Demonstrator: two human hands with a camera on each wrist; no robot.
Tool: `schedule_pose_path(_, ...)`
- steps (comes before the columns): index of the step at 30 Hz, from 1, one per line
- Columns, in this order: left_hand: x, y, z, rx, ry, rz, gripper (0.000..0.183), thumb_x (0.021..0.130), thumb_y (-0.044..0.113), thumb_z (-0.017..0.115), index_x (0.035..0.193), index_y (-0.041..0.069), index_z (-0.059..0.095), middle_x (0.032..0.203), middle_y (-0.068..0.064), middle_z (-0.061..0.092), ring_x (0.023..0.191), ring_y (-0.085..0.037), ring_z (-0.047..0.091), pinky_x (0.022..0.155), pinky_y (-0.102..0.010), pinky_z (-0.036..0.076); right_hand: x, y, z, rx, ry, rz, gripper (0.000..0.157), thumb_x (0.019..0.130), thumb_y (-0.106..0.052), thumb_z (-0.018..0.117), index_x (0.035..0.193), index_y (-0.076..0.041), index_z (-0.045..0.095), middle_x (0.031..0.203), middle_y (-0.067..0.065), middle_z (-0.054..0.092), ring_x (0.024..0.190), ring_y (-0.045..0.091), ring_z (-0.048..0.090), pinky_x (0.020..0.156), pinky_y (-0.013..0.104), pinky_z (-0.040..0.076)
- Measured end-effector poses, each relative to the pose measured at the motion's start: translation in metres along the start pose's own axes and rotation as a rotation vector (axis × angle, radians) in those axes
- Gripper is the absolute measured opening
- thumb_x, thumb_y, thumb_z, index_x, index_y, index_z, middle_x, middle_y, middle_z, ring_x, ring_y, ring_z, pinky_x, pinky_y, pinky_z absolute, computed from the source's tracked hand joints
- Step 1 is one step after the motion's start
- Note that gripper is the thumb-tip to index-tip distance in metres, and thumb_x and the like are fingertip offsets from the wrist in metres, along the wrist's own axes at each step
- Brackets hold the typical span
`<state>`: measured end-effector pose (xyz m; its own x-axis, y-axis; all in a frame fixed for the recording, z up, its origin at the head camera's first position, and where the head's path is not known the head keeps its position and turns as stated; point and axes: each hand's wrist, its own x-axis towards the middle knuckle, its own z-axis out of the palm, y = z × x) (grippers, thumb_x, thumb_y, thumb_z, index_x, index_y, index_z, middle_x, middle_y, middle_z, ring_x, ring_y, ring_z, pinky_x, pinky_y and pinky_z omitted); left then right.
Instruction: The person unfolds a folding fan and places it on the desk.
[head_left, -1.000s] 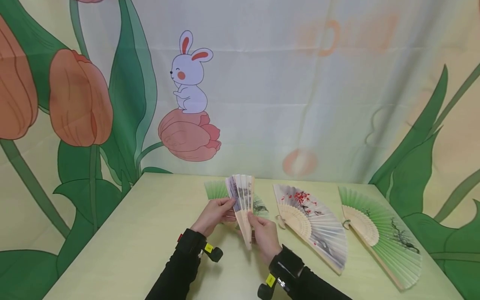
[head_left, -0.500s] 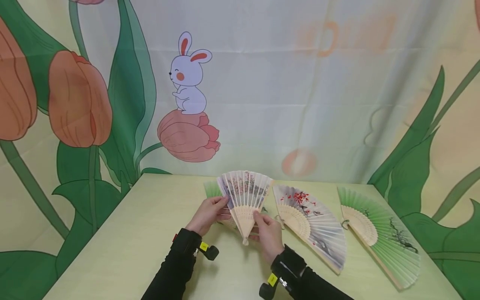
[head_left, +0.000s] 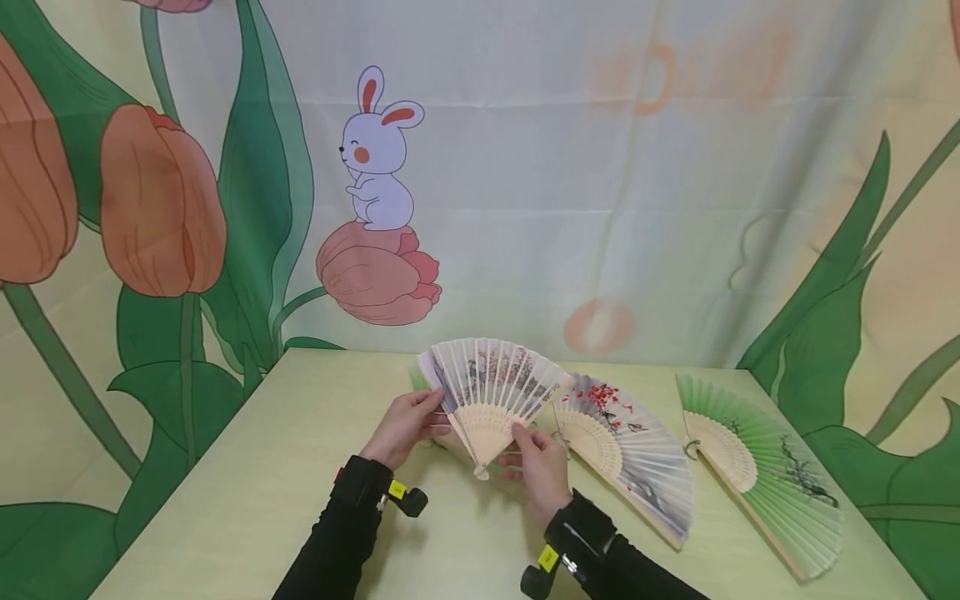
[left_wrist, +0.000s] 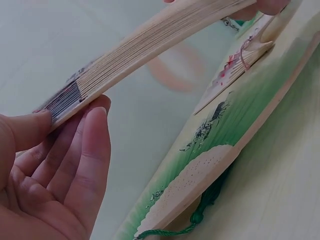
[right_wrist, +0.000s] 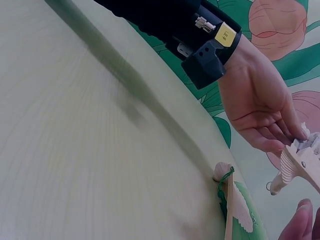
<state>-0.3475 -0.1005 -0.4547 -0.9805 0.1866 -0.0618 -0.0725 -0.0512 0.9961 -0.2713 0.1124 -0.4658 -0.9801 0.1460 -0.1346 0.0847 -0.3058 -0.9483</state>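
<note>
A folding fan [head_left: 483, 429] with pale wooden ribs and a white and lilac floral leaf is held upright, spread wide, above the table. My left hand [head_left: 405, 425] pinches its left edge between thumb and fingers; the left wrist view shows the thumb [left_wrist: 30, 130] on the leaf's edge. On the opposite side, my right hand [head_left: 543, 467] grips the right edge near the ribs. Behind it lies a spread green folding fan [left_wrist: 215, 150] with a green tassel [left_wrist: 207, 200], mostly hidden in the head view. The right wrist view catches only the right fingertips [right_wrist: 300, 222].
A white and grey fan with red blossoms [head_left: 622, 442] lies spread right of my right hand. Farther right lies another green fan [head_left: 787, 492]. The pale table [head_left: 247, 467] ends at a printed curtain [head_left: 510, 208] with tulips and a rabbit.
The held fan has spread from a narrow wedge to a broad arc. My left hand has moved left and the right hand slightly right, both keeping their grip.
</note>
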Motion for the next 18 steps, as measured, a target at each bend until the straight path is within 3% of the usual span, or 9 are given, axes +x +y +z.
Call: schedule_pose_path(18,-0.0025,-0.0004,-0.0102,-0.052,0.084,-0.026,0.035,0.111,0.023,0.053,0.125,-0.008,0.063,0.092,-0.007,0.075,0.081,-0.014,0.073,0.075,-0.025,0.062,0.0,-0.0041,-0.0008,0.052,0.033,0.036,0.019,0.107,-0.019,0.059,0.096,-0.004,0.059,0.086,0.003,0.064,0.065,0.011,0.068,0.056,0.021,0.054)
